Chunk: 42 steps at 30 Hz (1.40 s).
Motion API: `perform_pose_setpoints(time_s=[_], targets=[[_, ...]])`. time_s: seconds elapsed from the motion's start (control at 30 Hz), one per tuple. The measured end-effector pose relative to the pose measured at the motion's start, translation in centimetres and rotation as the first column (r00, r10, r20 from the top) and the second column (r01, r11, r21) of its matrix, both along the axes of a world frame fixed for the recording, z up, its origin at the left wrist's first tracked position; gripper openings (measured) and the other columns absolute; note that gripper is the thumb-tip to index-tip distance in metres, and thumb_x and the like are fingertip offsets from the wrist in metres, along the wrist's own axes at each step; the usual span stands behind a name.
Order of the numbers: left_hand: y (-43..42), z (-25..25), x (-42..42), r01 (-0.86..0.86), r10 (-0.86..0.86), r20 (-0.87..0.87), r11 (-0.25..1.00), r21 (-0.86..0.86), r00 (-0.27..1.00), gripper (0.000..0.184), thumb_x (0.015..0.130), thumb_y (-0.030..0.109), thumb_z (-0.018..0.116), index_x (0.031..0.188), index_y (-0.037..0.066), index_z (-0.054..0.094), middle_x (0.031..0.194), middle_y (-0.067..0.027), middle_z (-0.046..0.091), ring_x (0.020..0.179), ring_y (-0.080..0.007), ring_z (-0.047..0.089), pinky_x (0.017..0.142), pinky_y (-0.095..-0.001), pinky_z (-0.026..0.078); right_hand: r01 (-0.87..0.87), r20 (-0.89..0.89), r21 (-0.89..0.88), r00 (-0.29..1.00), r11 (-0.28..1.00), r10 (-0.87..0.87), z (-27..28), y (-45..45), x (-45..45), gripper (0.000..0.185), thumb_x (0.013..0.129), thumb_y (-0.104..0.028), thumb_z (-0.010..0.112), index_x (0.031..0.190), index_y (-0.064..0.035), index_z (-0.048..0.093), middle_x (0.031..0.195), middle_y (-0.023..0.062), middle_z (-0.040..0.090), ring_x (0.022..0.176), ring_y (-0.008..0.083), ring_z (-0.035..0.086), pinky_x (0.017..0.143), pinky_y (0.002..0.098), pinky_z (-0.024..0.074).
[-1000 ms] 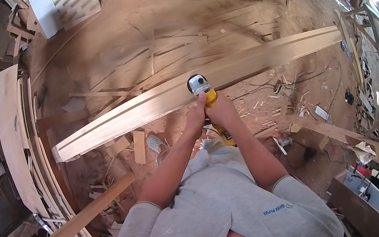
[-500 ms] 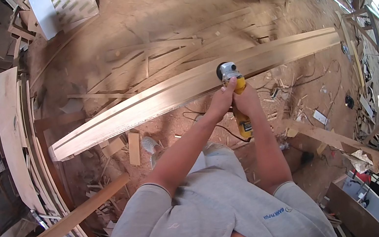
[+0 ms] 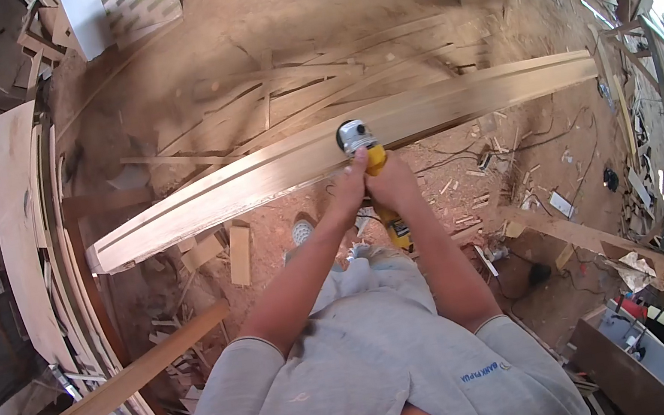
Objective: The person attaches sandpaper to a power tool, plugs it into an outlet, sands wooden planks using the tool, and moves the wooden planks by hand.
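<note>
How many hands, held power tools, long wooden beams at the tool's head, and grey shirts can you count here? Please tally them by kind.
Hands: 2, the left hand and the right hand, both on the tool
Yellow power tool: 1
Long wooden beam: 1
Grey shirt: 1
Total: 5

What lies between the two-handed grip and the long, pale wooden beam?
The front of the yellow handheld grinder: its silver metal head overlaps the beam in the head-camera view; whether they touch is unclear.

Grinder (image 3: 376,159) over plank (image 3: 258,177), wood strips (image 3: 179,160) beyond
</note>
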<state>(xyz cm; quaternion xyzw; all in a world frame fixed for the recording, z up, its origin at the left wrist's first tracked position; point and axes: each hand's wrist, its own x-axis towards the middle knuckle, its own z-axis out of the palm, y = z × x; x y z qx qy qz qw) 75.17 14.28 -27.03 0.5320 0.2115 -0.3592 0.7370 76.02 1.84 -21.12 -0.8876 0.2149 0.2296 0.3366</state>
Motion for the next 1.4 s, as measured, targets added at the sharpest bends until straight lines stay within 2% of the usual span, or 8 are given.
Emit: perform_pose_setpoints(time_s=[0.1,0.27,0.43,0.53,0.67,0.87,1.1,1.4], targets=[[5.1,0.9,-1.5,-0.115,0.115,-0.019,0.993,-0.034,0.993,0.078,0.102,0.074,0.048,0.122,0.002,0.071,0.113,-0.0139,0.072,0.100,-0.0240,0.070,0.084,-0.0394,0.058,-0.068,-0.018,-0.005,0.998,0.998,0.068,-0.1,5.2,-0.3,0.062,0.087,-0.049,0.077,0.118,0.0027,0.063,0.115,0.0296,0.073,0.112,0.0459,0.070,0.096,0.0510,0.0563],[14.0,-0.2,-3.9,-0.127,0.125,-0.074,0.991,-0.032,0.989,0.086,0.099,0.083,0.041,0.138,0.010,0.062,0.123,-0.0116,0.071,0.110,-0.0255,0.070,0.091,-0.0422,0.057,-0.195,-0.081,0.007,0.977,0.981,0.195,-0.6,14.2,-1.3,0.064,0.088,-0.048,0.076,0.124,0.0022,0.061,0.115,0.0295,0.073,0.112,0.0452,0.070,0.096,0.0508,0.0566],[22.6,-0.9,-6.8,-0.306,0.305,-0.050,0.952,-0.025,0.951,0.085,0.100,0.081,0.039,0.140,0.010,0.060,0.130,-0.0126,0.069,0.115,-0.0259,0.070,0.097,-0.0439,0.057,-0.400,-0.143,0.098,0.900,0.911,0.411,-1.4,22.9,-1.7,0.068,0.085,-0.052,0.075,0.126,0.0009,0.061,0.116,0.0271,0.073,0.111,0.0439,0.071,0.097,0.0512,0.0566],[26.4,1.6,-8.2,-0.394,0.392,-0.042,0.917,-0.065,0.919,0.081,0.103,0.078,0.037,0.142,0.009,0.057,0.133,-0.0127,0.068,0.118,-0.0251,0.069,0.099,-0.0439,0.057,-0.470,-0.118,0.103,0.869,0.877,0.480,0.6,27.2,-2.4,0.070,0.084,-0.056,0.074,0.125,0.0001,0.062,0.114,0.0263,0.074,0.111,0.0431,0.072,0.096,0.0517,0.0567],[29.1,0.2,-10.4,-0.478,0.475,-0.054,0.875,-0.072,0.878,0.080,0.104,0.076,0.037,0.145,0.010,0.055,0.135,-0.0126,0.067,0.120,-0.0251,0.069,0.099,-0.0439,0.057,-0.512,-0.071,0.083,0.853,0.855,0.518,-1.3,30.3,-4.1,0.068,0.083,-0.052,0.075,0.122,0.0022,0.063,0.111,0.0256,0.075,0.105,0.0418,0.074,0.093,0.0505,0.0584],[25.5,-0.5,-10.4,-0.388,0.383,-0.106,0.921,-0.032,0.918,0.079,0.105,0.075,0.037,0.140,0.008,0.059,0.128,-0.0121,0.069,0.113,-0.0241,0.071,0.094,-0.0401,0.059,-0.418,-0.119,0.112,0.895,0.902,0.429,-1.0,26.1,-4.7,0.060,0.082,-0.048,0.077,0.116,0.0010,0.066,0.107,0.0256,0.075,0.104,0.0430,0.073,0.091,0.0505,0.0578],[16.2,0.5,-8.0,-0.262,0.257,-0.071,0.962,-0.073,0.964,0.083,0.101,0.078,0.043,0.131,0.004,0.064,0.117,-0.0136,0.072,0.104,-0.0229,0.073,0.091,-0.0437,0.061,-0.288,-0.078,0.029,0.954,0.957,0.289,0.0,16.6,-4.1,0.054,0.082,-0.047,0.077,0.106,0.0012,0.073,0.101,0.0274,0.076,0.100,0.0426,0.074,0.089,0.0507,0.0593],[1.0,1.2,-4.7,-0.122,0.118,-0.053,0.990,-0.069,0.992,0.083,0.099,0.081,0.044,0.128,0.006,0.065,0.113,-0.0108,0.073,0.101,-0.0226,0.073,0.086,-0.0418,0.061,-0.164,-0.095,0.001,0.982,0.986,0.163,0.8,0.9,-2.2,0.059,0.084,-0.046,0.080,0.117,-0.0004,0.062,0.110,0.0288,0.074,0.108,0.0466,0.071,0.094,0.0526,0.0566]])
